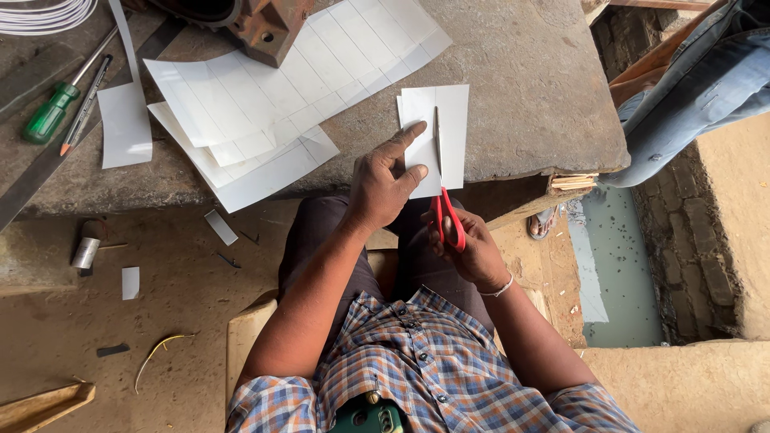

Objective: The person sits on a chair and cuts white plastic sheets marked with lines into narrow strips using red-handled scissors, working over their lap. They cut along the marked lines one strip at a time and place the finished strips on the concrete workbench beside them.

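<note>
A: So, what are the hands doing?

B: The right hand (473,244) is gripping the red handles of the scissors (443,200), fingers closed through the loops. The blades are lying nearly together, running up through the middle of a white paper (454,120).

A: And the left?

B: The left hand (383,183) is pressing down on the paper's left half. Its fingers are spread flat, not clamped on anything, with the forefinger pointing up toward the blade.

A: Where is the paper sitting?

B: It is lying on the slab (529,88), at the near edge, part of it hanging over toward the person's lap.

A: Anything else up there?

B: A stack of ruled white sheets (273,96) is lying well to the left of the paper, with a rusty metal part (265,28) resting on its top edge. Further left a single white strip (126,124) is lying beside a green screwdriver (52,112) and a pen (84,106).

A: And below the slab?

B: Small paper scraps (220,227) are lying on the dirt floor, near a little metal cylinder (85,251). A yellow wire (158,353) is curling lower down.

A: Is anybody else around?

B: A leg in jeans (698,88) is showing at the right, well apart from the hands.
</note>
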Tool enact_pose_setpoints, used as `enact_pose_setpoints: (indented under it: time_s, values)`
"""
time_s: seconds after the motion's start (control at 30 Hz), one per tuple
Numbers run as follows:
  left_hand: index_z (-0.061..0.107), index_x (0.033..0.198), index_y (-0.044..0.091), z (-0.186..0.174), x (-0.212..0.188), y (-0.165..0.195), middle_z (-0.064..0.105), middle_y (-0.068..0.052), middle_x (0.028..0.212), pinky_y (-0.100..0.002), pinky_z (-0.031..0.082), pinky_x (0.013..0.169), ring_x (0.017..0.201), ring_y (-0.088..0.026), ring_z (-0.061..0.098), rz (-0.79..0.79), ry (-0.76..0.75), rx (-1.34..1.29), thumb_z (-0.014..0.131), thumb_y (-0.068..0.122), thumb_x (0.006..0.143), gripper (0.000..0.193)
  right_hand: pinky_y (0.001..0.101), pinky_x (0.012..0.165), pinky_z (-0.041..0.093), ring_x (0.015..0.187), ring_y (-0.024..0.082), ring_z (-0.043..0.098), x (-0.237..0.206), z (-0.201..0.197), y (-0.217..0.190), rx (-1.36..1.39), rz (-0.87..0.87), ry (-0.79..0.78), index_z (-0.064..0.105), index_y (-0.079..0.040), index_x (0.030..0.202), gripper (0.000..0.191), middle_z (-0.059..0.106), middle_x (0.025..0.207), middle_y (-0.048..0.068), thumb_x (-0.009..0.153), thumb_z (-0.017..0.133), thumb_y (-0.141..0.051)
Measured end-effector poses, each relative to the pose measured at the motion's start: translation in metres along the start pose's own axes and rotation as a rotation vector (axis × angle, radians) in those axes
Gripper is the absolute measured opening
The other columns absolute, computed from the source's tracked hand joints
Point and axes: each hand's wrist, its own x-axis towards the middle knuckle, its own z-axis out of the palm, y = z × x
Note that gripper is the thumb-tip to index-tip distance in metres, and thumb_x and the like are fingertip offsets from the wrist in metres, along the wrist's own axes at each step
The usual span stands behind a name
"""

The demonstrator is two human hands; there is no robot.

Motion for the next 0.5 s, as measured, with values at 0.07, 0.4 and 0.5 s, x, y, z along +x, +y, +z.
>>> enact_pose_setpoints:
  time_s: [0.07,0.4,0.5]
  values:
    - [0.06,0.147,0.015,-0.001,0.001,-0.003,0.058,0.001,0.072,-0.026,0.055,0.063,0.062,-0.006,0.058,-0.008,-0.006,0.01,0.076,0.007,0.087,0.062,0.0191,0.053,0.041,0.064,0.009,0.057,0.001,0.0,0.0,-0.004,-0.008,0.002,0.067,0.005,0.123,0.055,0.062,0.078,0.002,0.096,0.073,-0.042]
    - [0.059,0.147,0.016,-0.004,0.005,-0.008,0.054,0.003,0.062,-0.025,0.051,0.06,0.058,-0.005,0.054,-0.077,-0.028,0.006,0.076,0.01,0.087,0.063,0.0193,0.051,0.042,0.061,0.009,0.058,0.013,-0.005,0.003,0.015,0.073,0.032,0.067,0.004,0.118,0.046,0.064,0.078,0.003,0.097,0.07,-0.037]
    - [0.059,0.147,0.016,-0.002,0.004,-0.011,0.054,0.004,0.061,-0.025,0.051,0.059,0.056,-0.004,0.054,-0.092,-0.06,0.001,0.076,0.012,0.087,0.063,0.0208,0.051,0.042,0.062,0.011,0.059,0.022,-0.009,0.002,0.061,0.055,0.04,0.066,0.003,0.114,0.041,0.064,0.078,0.005,0.1,0.068,-0.035]
